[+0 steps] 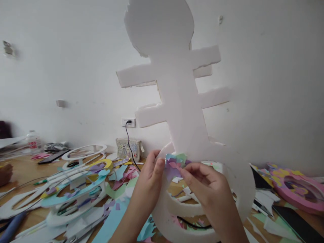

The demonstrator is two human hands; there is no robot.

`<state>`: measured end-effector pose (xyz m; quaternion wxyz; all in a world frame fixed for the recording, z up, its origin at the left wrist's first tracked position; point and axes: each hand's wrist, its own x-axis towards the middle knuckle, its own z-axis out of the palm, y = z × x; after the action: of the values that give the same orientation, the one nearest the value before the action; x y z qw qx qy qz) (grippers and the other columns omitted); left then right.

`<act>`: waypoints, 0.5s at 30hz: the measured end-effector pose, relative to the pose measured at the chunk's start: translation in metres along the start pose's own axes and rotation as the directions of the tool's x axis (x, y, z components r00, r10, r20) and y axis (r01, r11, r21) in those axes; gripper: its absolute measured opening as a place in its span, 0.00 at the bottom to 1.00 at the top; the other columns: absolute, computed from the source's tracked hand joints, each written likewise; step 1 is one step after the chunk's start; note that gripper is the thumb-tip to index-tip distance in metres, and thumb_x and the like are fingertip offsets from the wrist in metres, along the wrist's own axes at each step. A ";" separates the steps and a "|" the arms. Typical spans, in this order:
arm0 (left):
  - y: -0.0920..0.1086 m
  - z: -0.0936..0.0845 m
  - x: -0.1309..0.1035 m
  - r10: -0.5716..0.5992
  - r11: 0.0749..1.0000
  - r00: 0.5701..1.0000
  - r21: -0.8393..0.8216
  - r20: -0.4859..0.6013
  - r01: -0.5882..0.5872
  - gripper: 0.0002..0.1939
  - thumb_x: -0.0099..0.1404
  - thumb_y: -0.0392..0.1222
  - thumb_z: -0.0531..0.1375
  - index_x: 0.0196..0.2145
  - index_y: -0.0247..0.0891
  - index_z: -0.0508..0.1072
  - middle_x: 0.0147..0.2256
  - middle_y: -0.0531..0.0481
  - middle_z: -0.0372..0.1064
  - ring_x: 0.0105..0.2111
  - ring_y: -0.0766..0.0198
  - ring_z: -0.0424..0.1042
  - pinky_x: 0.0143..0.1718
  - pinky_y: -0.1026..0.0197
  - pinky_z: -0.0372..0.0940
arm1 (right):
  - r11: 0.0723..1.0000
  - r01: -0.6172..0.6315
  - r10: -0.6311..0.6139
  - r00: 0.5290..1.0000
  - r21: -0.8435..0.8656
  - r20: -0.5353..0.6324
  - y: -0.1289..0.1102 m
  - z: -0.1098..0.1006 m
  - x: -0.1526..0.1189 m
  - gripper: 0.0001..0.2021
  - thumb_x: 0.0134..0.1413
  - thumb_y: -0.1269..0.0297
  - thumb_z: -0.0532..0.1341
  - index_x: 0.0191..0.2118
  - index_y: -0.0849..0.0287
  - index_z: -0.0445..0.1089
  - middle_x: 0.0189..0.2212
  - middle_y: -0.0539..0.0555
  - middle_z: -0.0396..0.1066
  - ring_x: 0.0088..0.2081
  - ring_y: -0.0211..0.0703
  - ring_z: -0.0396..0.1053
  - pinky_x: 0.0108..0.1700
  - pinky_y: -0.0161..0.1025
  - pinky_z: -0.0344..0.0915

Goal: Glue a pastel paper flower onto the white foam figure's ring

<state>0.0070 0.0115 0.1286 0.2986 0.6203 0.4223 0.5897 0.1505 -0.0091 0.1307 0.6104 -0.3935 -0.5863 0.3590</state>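
Observation:
A large white foam cutout (179, 101), with a rounded top, side arms and a ring-shaped base, stands upright in front of me. My left hand (152, 179) holds its left edge just above the ring, thumb up and fingers behind. Against the foam sits a small cluster of purple, pink, teal and green paper pieces (174, 166), between my hands. The fingertips of my right hand (202, 184) are pinched together at the right side of this cluster, on a pink piece.
White and blue ring structures (76, 197) stand at left, near scissors (83, 231) and coloured paper scraps (121, 173). A pink ring (298, 194) and a dark phone (298, 224) lie at right. A pouch (128, 148) is by the wall; another person's hand (5, 173) shows at far left.

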 end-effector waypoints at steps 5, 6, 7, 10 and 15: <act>0.005 0.003 -0.007 -0.021 0.999 0.999 0.036 -0.029 0.022 0.30 0.63 0.67 0.49 0.49 0.41 0.66 0.45 0.45 0.72 0.43 0.51 0.70 0.42 0.55 0.62 | 0.999 0.026 -0.028 0.998 -0.032 -0.049 0.002 0.000 0.003 0.12 0.47 0.52 0.66 0.26 0.56 0.74 0.24 0.50 0.73 0.27 0.40 0.70 0.29 0.33 0.66; 0.005 0.004 -0.008 -0.021 0.998 0.998 0.049 -0.053 0.024 0.30 0.63 0.67 0.49 0.49 0.41 0.66 0.45 0.45 0.72 0.44 0.50 0.69 0.43 0.54 0.62 | 0.999 0.034 -0.036 0.998 -0.032 -0.049 0.002 0.000 0.004 0.12 0.47 0.52 0.65 0.26 0.56 0.74 0.24 0.51 0.73 0.27 0.41 0.70 0.29 0.34 0.66; 0.006 0.005 -0.009 -0.017 0.998 0.997 0.065 -0.079 0.022 0.29 0.63 0.67 0.49 0.49 0.41 0.67 0.45 0.45 0.72 0.44 0.49 0.69 0.44 0.53 0.61 | 0.998 0.044 -0.046 0.997 -0.037 -0.054 0.002 0.000 0.005 0.12 0.46 0.53 0.65 0.26 0.56 0.73 0.24 0.51 0.73 0.27 0.41 0.70 0.28 0.34 0.66; 0.006 0.008 -0.010 0.002 0.995 0.992 0.098 -0.125 0.010 0.28 0.64 0.66 0.50 0.47 0.41 0.67 0.42 0.45 0.72 0.44 0.49 0.69 0.44 0.52 0.60 | 0.995 0.078 -0.083 0.994 -0.067 -0.076 0.001 0.001 0.007 0.11 0.45 0.54 0.65 0.24 0.57 0.72 0.22 0.51 0.72 0.26 0.42 0.70 0.28 0.35 0.67; 0.004 0.007 -0.008 0.005 0.997 0.999 0.077 -0.054 -0.001 0.26 0.63 0.66 0.51 0.44 0.41 0.66 0.37 0.49 0.71 0.38 0.53 0.70 0.37 0.56 0.61 | 0.996 0.090 -0.092 0.990 -0.027 -0.105 -0.001 0.003 0.008 0.10 0.43 0.55 0.66 0.24 0.57 0.73 0.22 0.52 0.73 0.26 0.43 0.71 0.28 0.36 0.68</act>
<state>0.0147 0.0034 0.1274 0.2620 0.6157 0.4518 0.5900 0.1482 -0.0021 0.1357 0.6520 -0.3918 -0.5743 0.3027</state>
